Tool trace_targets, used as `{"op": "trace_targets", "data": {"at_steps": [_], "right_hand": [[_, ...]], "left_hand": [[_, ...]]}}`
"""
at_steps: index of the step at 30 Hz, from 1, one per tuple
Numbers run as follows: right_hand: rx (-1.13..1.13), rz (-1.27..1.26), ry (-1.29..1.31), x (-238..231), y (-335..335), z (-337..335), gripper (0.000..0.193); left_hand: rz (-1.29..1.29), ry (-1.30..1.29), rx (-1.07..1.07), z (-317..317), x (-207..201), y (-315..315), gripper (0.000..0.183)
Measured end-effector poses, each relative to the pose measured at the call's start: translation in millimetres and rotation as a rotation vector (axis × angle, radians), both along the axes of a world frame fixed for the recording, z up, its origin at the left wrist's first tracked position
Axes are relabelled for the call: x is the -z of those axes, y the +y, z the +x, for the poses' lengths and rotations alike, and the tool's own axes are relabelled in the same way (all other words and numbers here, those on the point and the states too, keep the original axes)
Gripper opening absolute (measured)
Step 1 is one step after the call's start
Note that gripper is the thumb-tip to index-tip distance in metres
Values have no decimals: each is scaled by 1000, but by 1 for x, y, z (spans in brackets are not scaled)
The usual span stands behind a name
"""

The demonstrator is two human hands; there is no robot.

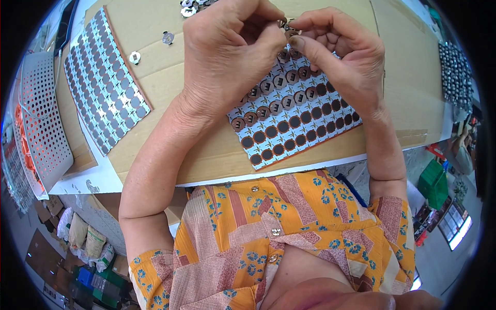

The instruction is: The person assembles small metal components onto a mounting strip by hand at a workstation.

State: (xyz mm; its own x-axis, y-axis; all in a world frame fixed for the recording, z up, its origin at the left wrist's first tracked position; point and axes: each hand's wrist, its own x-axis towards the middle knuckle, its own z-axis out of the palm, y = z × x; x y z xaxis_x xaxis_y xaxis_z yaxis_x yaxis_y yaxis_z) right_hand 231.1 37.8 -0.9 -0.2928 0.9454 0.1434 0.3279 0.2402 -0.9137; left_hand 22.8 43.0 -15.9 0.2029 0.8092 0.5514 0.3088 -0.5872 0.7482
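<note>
My left hand (227,59) and my right hand (346,54) meet at the top middle, fingertips pinched together around a small shiny metal piece (287,26). Its exact kind is too small to tell. Beneath them lies a panel of round cells (281,126) on cardboard. Its two rows nearest me hold bare dark discs, while rows farther up carry round metal pieces (275,107) with small tabs. My hands hide the panel's upper part. Loose round metal clips (168,37) lie to the left of my left hand, with a small pile of them (188,8) at the top edge.
A second panel with grey discs (106,77) lies at the left on the cardboard (155,77). Beyond it stands a white perforated basket (49,98) with orange things inside. Many small dark shiny parts (455,75) are at the far right. A green crate (433,178) stands lower right.
</note>
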Motion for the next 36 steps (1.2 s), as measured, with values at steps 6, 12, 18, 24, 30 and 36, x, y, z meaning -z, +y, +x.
{"op": "trace_targets", "data": {"at_steps": [6,12,18,24,30,36], "right_hand": [[-19,-8,-105,-13,-1,-3,19],[42,-309,167,-16,5,4,19],[-515,-442,948,8,26,6,23],[-526,-511,1013,38,50,13,25],[-435,-254,673,0,18,0,26],[-12,192,-66,-20,-2,-4,24]], "left_hand": [[-488,-469,-65,15,13,7,12],[-648,-429,37,-1,-2,0,10],[-931,-624,133,-3,-7,-1,11],[-590,-530,227,8,-2,-6,9],[-717,-472,167,-2,4,-6,6],[-803,-433,119,-1,-4,-5,6]]}}
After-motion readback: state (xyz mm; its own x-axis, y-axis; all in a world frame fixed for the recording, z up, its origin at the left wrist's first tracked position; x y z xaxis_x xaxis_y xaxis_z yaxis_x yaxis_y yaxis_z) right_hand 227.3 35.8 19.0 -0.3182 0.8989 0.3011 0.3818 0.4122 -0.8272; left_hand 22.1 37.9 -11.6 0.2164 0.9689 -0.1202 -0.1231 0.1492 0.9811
